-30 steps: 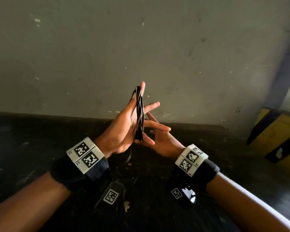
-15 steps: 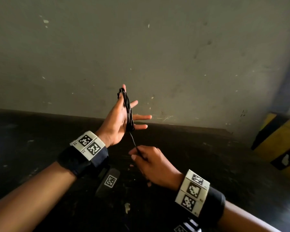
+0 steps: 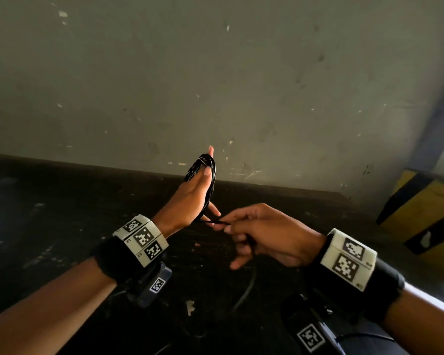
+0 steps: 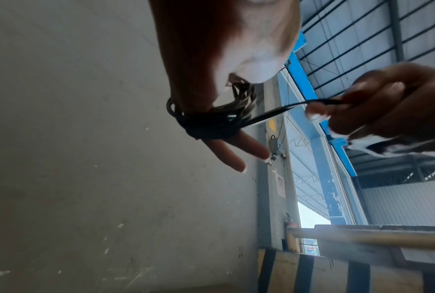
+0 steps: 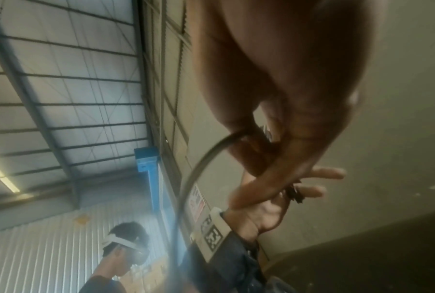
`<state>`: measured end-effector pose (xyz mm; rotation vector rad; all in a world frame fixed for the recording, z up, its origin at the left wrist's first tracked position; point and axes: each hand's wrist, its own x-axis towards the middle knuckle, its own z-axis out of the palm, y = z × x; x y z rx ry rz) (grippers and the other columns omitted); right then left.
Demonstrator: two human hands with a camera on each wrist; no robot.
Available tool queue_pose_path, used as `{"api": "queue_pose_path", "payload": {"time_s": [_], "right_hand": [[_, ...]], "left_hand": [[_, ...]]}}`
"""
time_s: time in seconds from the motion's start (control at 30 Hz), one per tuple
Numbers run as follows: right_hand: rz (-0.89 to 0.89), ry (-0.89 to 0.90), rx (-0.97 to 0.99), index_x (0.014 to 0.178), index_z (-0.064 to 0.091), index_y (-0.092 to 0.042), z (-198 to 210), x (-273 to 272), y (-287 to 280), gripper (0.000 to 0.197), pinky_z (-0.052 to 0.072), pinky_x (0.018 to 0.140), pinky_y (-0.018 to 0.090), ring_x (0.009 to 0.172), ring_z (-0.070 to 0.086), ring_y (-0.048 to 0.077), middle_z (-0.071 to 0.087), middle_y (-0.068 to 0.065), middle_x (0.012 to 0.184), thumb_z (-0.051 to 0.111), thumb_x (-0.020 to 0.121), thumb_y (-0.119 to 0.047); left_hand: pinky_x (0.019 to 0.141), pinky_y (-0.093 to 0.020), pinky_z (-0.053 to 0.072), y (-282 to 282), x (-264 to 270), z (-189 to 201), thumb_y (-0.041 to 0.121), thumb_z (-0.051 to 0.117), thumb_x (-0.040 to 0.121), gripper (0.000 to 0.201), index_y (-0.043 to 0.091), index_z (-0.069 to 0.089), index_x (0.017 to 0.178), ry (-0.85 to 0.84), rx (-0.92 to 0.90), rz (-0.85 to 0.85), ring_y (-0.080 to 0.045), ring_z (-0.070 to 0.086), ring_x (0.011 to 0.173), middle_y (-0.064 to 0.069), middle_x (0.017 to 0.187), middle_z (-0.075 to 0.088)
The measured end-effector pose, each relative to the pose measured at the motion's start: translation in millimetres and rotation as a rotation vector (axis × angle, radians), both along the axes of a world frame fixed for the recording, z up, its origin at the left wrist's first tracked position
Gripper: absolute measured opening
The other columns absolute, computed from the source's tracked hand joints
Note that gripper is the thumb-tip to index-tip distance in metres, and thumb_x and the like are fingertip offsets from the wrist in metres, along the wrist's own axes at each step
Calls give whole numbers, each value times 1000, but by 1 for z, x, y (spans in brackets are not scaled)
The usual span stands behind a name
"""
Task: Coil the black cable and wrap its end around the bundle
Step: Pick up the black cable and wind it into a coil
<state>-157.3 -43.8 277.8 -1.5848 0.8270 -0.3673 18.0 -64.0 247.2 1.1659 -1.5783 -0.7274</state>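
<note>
Since half a second ago, the right hand (image 3: 262, 234) has swung from below the left hand (image 3: 190, 198) up to its right side, drawing the free strand out sideways.

From the head view, the left hand stands upright with straight, spread fingers, and the black cable (image 3: 207, 180) is looped lengthwise round it, from the fingertips down to the palm. The right hand pinches the free end (image 3: 217, 222) between thumb and forefinger, just beside the left palm.

From the left wrist, the coil (image 4: 206, 123) rings the straight fingers, and the strand (image 4: 299, 106) leaves it toward the right hand's (image 4: 381, 105) pinch.

From the right wrist, the curled fingers (image 5: 286, 150) close on the cable (image 5: 196, 172), which trails down out of frame; it is blurred.

The coil's long axis runs upright and the strand crosses it sideways, so the wrap would likely go round the coil's middle, led by the right hand.
</note>
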Motion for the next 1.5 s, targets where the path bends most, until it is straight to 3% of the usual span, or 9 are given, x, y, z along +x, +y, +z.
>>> {"api": "queue_pose_path", "payload": {"time_s": [0.37,0.47,0.53,0.63,0.73,0.9,1.0,1.13,1.5], "right_hand": [[173,528,-858,84,72,-17,76,-13,-3,10,35,50,7,48,51,-11,58,-24,48,67,84,-25],[202,585,-954,75,73,-17,84,-14,-14,18,32,46,10,44,46,-4,54,-19,43,71,78,-34],[166,541,-1067,69,72,-14,88,-16,-24,25,33,43,11,42,45,0,53,-14,43,73,74,-39],[169,466,-1162,64,68,-8,85,-19,-36,34,35,45,13,44,45,4,52,-7,47,72,73,-40],[123,350,-1188,62,64,-4,68,-18,-50,46,33,42,12,41,42,6,49,-5,47,66,72,-48],[-62,151,-1188,52,57,-18,21,-9,-64,41,29,44,9,38,40,4,43,-8,42,58,89,-33],[-147,29,-1044,56,65,-10,-19,4,-64,55,38,52,9,42,52,-1,55,-9,42,42,95,-40],[-191,43,-881,88,67,-8,-65,27,-60,42,52,71,50,67,62,21,66,7,73,38,97,-37],[116,246,-891,95,63,-11,-35,42,4,18,49,59,25,64,60,11,63,3,78,49,96,-22]], "left_hand": [[33,-21,45,20,16,-31,66,27,84,53,59,19,136,-32,394,-351,-28,57,50,-23,115,59],[33,-20,42,26,17,-32,73,29,79,69,30,44,131,-72,515,-435,-25,53,42,-28,82,65],[36,-22,46,35,16,-32,74,35,81,69,30,42,134,-112,579,-483,-33,54,51,-40,98,59],[60,-3,48,48,20,-32,42,56,89,57,83,22,112,-153,392,-427,-34,64,91,-21,143,45],[48,-2,45,56,19,-25,61,58,78,72,58,20,139,-71,361,-527,-7,63,83,-21,145,43],[39,-27,55,63,17,5,61,31,85,44,70,29,128,278,451,-772,-25,71,69,-15,129,62],[37,-26,53,60,12,17,56,24,91,44,63,29,134,401,372,-732,-28,71,68,-17,128,62],[34,-23,50,41,4,32,56,27,90,49,58,22,139,544,218,-530,-25,70,60,-17,122,66],[52,-40,60,-2,28,12,57,17,92,52,59,2,141,45,24,-80,-32,72,70,-10,132,53]]}}
